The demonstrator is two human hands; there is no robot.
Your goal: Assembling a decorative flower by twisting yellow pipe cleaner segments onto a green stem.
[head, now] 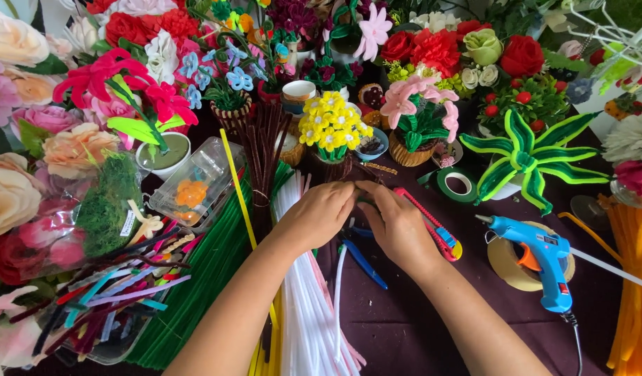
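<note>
My left hand [319,214] and my right hand [396,221] meet fingertip to fingertip at the table's middle, pinching something small and dark that the fingers mostly hide. Right behind them stands a small pot of yellow pipe-cleaner flowers [332,127]. A red utility knife [432,224] lies under and beside my right hand. Blue-handled pliers [364,261] lie below the hands. A bundle of white pipe cleaners [308,306] runs under my left forearm, with a brown bundle [265,146] and a green bundle [211,278] to its left.
A blue glue gun [540,261] rests on a round stand at the right. A roll of green tape [459,184], a green pipe-cleaner plant [526,159], orange stems [634,292], a clear plastic box [195,184], mixed coloured stems [112,299] and many artificial flowers crowd the dark red cloth.
</note>
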